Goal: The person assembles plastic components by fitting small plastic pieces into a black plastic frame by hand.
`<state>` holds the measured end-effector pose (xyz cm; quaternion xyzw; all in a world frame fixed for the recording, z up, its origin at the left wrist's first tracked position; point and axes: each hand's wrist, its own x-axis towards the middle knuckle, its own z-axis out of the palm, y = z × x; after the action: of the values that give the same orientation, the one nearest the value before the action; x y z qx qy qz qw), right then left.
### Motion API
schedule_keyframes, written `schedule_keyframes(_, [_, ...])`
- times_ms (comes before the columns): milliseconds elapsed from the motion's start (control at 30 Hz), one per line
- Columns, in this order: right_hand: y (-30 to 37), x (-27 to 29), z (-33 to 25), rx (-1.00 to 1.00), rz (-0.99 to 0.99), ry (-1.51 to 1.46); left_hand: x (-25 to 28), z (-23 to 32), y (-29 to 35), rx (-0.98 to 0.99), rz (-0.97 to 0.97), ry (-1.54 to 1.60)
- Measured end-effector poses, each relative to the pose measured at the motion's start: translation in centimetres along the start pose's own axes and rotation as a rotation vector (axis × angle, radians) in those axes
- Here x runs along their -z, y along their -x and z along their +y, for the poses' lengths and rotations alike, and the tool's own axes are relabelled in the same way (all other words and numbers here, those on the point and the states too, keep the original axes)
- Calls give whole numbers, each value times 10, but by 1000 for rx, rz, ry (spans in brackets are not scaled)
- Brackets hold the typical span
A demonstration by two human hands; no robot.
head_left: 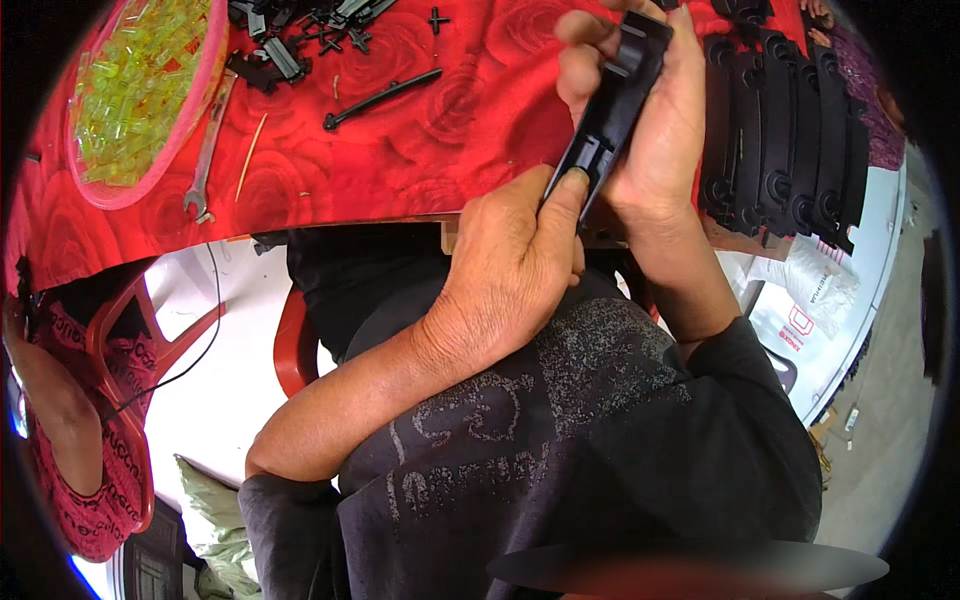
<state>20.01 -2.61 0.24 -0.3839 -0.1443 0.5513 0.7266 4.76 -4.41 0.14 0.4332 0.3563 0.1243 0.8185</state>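
Note:
A long black plastic housing (612,110) with an open, channel-like face is held tilted above the front edge of the table, its upper end leaning right. My left hand (515,255) is closed on its lower end, with the thumb pressed onto the channel. Around the upper part wraps my right hand (660,140), palm behind the piece and fingertips showing on its left side. Whether a smaller part sits under my left thumb is hidden.
A pink-rimmed basket (212,85) of yellow-green clear plastic pieces stands at the far left of the red rose-patterned cloth (400,170). Near it lie a wrench (208,150), a thin stick (251,157), a slim black bar (383,98) and small black parts (285,58). Black strips (780,130) are lined up right.

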Motion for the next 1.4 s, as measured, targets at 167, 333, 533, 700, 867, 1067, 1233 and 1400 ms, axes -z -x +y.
schedule_keyframes(167, [-9,10,27,332,-244,312,1,6,-8,-12,137,-86])
schedule_keyframes(333, [54,5,16,238,-110,930,8,-1,-11,-28,275,-57])
schedule_keyframes(533, [58,8,18,-35,-24,589,2,-12,-17,-255,368,-250])
schedule_keyframes(700, [48,15,12,-137,47,437,11,-6,0,-173,285,-258])
schedule_keyframes(867, [43,17,-2,-239,7,360,59,15,-1,-686,607,-781])
schedule_keyframes(1067, [37,11,-1,-275,8,419,90,27,-9,-693,606,-1258])
schedule_keyframes(1233, [38,12,-2,-268,48,460,97,34,-12,-630,526,-1413])
schedule_keyframes(1400, [36,13,-4,-287,-13,422,98,37,-10,-620,481,-1400])
